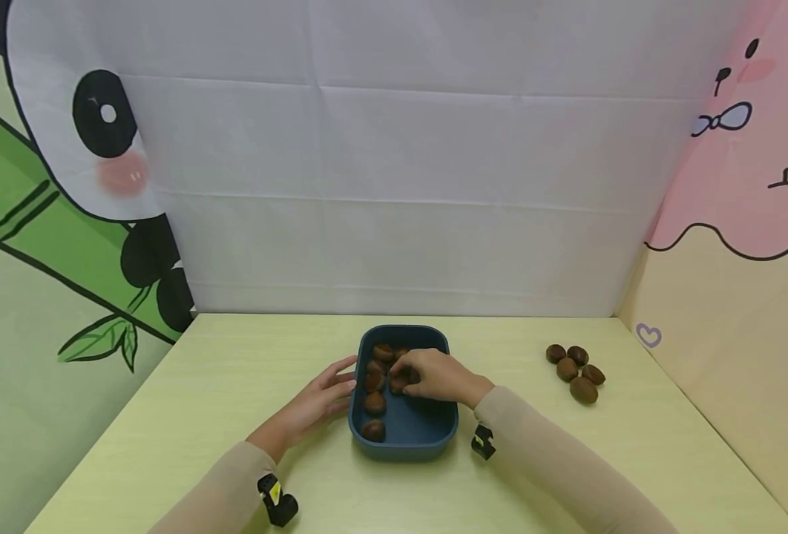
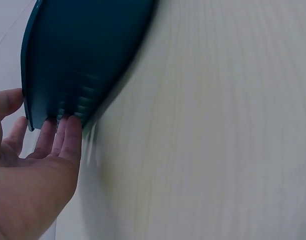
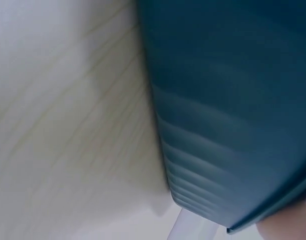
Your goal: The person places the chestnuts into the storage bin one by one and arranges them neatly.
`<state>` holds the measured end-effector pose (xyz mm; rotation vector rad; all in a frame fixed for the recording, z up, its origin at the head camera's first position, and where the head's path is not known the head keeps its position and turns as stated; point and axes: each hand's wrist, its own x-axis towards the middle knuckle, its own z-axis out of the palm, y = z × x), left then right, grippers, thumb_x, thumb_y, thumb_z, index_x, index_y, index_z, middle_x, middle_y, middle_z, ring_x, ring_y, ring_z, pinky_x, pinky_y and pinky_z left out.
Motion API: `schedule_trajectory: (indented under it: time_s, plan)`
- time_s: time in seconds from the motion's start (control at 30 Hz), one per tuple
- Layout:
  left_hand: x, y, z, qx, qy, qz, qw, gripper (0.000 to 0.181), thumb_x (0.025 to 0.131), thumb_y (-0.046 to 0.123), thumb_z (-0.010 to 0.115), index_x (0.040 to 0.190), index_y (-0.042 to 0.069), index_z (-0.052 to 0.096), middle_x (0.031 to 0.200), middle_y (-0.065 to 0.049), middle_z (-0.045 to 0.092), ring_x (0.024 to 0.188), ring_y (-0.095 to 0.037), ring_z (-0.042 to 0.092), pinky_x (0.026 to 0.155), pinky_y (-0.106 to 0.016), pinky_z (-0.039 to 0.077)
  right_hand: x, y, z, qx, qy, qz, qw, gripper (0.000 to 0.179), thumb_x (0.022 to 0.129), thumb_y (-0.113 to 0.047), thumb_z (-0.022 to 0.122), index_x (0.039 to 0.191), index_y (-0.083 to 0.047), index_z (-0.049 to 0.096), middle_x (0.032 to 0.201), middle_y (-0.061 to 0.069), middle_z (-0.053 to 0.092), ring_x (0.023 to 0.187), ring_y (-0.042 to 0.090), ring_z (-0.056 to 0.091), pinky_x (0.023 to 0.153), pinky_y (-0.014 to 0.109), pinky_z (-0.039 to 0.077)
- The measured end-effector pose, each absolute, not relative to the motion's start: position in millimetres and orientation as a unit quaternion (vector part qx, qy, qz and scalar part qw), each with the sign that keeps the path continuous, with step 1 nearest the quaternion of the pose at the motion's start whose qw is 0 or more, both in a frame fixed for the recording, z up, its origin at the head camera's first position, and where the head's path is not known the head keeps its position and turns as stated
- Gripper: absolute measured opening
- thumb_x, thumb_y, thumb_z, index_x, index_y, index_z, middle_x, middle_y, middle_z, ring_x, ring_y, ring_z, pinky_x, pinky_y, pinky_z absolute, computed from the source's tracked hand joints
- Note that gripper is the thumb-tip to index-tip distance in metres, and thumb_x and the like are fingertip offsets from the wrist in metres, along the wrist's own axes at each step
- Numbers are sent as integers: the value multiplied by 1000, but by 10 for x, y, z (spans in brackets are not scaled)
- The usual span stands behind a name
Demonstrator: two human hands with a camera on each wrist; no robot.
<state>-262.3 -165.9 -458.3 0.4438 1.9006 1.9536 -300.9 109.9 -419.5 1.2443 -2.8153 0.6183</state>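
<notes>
Head: blue tray (image 1: 421, 426) mid-tabletop (image 1: 267, 356); chestnuts (image 1: 375, 403) along its left side. Right hand (image 1: 437, 376) pinches one chestnut (image 1: 397, 384) inside, masking others. Five loose chestnuts (image 1: 567, 369) lie right.
Left wrist: left hand (image 2: 40, 172), fingers extended, touches tray wall; contents hidden.
Right wrist: hand mostly cut off.

Left sleeve (image 1: 220, 482) and right sleeve (image 1: 561, 460) are plain beige. Left wrist unit (image 1: 280, 509) is black, yellow-marked; right wrist unit (image 1: 484, 446) is black.
</notes>
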Motion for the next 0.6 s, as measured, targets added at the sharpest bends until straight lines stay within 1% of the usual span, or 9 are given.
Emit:
schedule_trajectory:
  time_s: [0.13, 0.43, 0.53, 0.6]
  plan:
    - [-2617, -1658, -4580, 156, 675, 696, 191, 63, 106, 23, 53, 161, 16, 21, 159, -24, 26, 139, -38, 40, 113, -47, 37, -3006, 1153, -4138, 399, -890, 222, -5, 34, 91, -11, 75, 124, -8, 68, 118, 6, 67, 94, 24, 64, 77, 30, 53]
    - [-2609, -1655, -4581, 154, 673, 698, 192, 64, 106, 22, 53, 161, 15, 21, 159, -24, 25, 139, -38, 40, 112, -46, 38, -2997, 1378, -3941, 387, -887, 253, -7, 35, 94, -11, 72, 128, -5, 66, 124, 9, 65, 103, 29, 66, 83, 36, 56]
    - [-2614, -1656, -4582, 155, 671, 699, 193, 63, 107, 22, 53, 161, 15, 20, 159, -24, 25, 139, -38, 40, 112, -46, 38, -2977, 1461, -3872, 385, -887, 254, -3, 35, 95, -12, 71, 129, -6, 65, 125, 9, 65, 103, 29, 66, 82, 34, 56]
    - [-2617, -1657, -4583, 157, 672, 698, 193, 63, 107, 22, 52, 161, 15, 20, 159, -24, 25, 139, -39, 40, 112, -47, 38, -2961, 1521, -3834, 381, -890, 252, 2, 36, 95, -13, 71, 130, -7, 64, 124, 8, 65, 101, 27, 65, 78, 31, 55]
